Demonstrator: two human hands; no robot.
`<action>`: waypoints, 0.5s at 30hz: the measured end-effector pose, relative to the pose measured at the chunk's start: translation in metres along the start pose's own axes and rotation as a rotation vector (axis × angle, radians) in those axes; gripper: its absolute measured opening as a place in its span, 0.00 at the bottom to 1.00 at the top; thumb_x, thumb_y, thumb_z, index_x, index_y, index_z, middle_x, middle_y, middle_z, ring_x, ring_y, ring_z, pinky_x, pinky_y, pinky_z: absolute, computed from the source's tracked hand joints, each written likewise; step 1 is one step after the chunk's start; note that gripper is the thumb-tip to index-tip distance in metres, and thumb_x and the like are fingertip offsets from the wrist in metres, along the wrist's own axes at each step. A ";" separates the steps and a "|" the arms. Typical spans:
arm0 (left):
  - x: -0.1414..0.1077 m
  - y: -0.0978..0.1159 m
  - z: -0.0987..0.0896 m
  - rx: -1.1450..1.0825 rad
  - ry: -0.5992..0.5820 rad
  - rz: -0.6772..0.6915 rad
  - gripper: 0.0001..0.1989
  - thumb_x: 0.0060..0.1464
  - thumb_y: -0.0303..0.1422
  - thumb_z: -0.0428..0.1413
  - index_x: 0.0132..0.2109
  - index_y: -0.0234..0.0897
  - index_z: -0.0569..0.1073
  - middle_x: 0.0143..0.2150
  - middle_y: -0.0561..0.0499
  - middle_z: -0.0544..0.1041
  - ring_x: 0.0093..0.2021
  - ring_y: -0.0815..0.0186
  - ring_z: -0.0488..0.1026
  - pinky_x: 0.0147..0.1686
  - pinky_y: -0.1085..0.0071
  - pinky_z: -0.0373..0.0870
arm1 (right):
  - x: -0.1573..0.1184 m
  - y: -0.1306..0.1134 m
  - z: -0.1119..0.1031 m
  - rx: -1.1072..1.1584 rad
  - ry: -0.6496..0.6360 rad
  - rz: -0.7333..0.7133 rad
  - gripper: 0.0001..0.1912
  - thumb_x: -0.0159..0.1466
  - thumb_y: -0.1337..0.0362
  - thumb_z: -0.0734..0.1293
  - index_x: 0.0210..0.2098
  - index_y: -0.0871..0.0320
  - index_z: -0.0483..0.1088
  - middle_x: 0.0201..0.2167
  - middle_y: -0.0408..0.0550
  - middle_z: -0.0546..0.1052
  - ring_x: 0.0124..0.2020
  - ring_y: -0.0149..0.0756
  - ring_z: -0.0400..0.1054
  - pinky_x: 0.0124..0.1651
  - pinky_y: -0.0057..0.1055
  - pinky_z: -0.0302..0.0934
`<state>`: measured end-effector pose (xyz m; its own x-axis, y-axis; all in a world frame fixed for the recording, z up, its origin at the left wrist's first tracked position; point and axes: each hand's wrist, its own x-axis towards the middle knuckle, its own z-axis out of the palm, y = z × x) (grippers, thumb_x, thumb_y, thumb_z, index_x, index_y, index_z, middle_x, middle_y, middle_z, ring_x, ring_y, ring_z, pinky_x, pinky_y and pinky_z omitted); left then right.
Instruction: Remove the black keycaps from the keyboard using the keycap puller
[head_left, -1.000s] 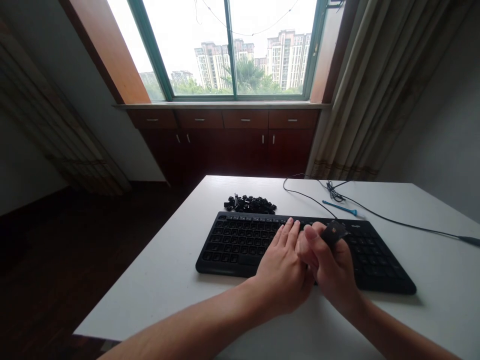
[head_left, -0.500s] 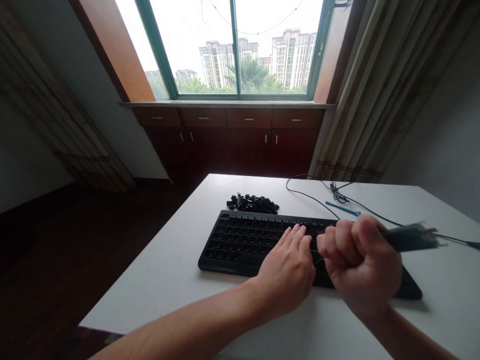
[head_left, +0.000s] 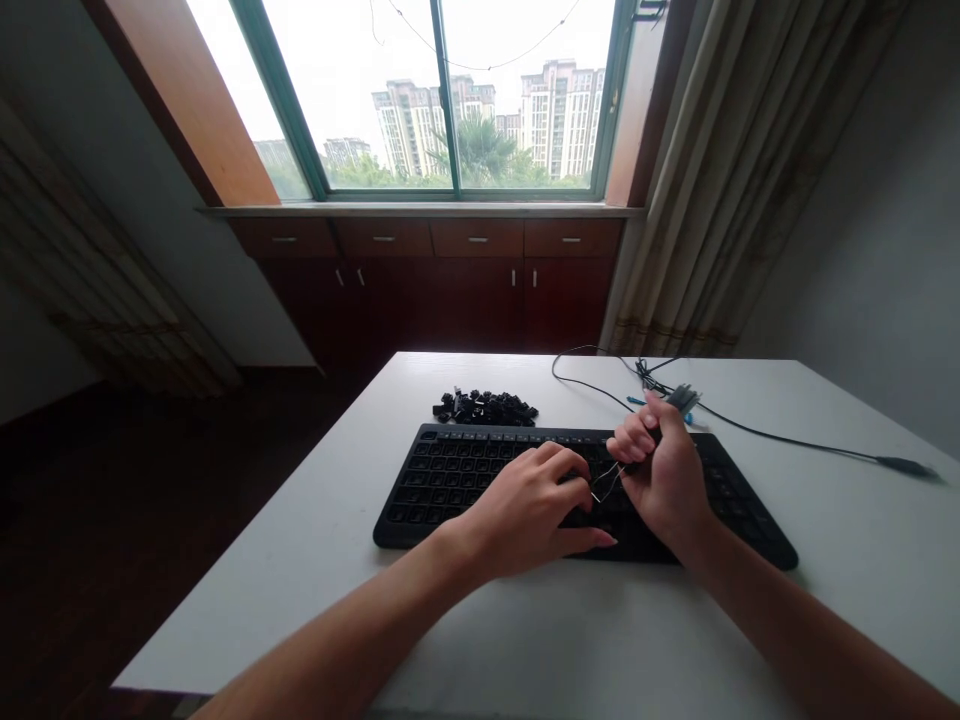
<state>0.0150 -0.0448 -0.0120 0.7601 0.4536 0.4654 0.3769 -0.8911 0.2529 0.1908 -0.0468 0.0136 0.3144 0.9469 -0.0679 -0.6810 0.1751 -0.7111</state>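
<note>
keyboard (head_left: pixel 431 482): can't see keys under the left hand (head_left: pixel 525 510)
brush tool (head_left: pixel 684 398): handle's buried in the right hand (head_left: pixel 664 480)
wires (head_left: pixel 596 497): by left fingertips (head_left: pixel 583 497), contact unclear
blue stick (head_left: pixel 636 401): middle's behind right thumb (head_left: pixel 661 408)

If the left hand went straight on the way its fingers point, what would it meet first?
Probably the wire prongs of the tool in the right hand; whether the left hand touches them is unclear.

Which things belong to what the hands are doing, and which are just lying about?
Belong:
black keyboard, under the left hand
wire-ended brush, in the right hand
pile of black keycaps, probably the keyboard's

Probably lying about:
black cable, partly bundled
blue stick, partly hidden
</note>
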 end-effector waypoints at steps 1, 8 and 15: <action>0.000 -0.002 -0.001 0.008 0.002 0.030 0.19 0.60 0.50 0.62 0.39 0.37 0.78 0.46 0.46 0.78 0.46 0.59 0.74 0.47 0.62 0.75 | 0.000 0.002 -0.001 -0.003 -0.009 0.014 0.22 0.62 0.58 0.73 0.20 0.56 0.58 0.13 0.34 0.56 0.16 0.24 0.47 0.18 0.24 0.50; 0.000 -0.012 -0.010 -0.106 -0.035 0.141 0.15 0.60 0.45 0.64 0.41 0.37 0.80 0.40 0.49 0.77 0.38 0.65 0.75 0.40 0.70 0.73 | 0.001 0.004 -0.003 0.033 -0.045 0.054 0.20 0.62 0.62 0.72 0.21 0.56 0.59 0.13 0.34 0.56 0.16 0.25 0.46 0.17 0.24 0.49; -0.003 -0.041 -0.026 -0.187 0.107 -0.099 0.05 0.64 0.34 0.61 0.45 0.40 0.80 0.46 0.49 0.78 0.41 0.67 0.78 0.43 0.72 0.76 | 0.004 0.001 -0.005 0.113 -0.015 0.108 0.21 0.64 0.59 0.72 0.21 0.56 0.59 0.13 0.35 0.57 0.16 0.25 0.50 0.19 0.24 0.54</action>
<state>-0.0164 -0.0094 -0.0022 0.6597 0.5469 0.5155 0.3345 -0.8279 0.4503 0.1945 -0.0439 0.0088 0.2262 0.9656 -0.1283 -0.7808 0.1010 -0.6166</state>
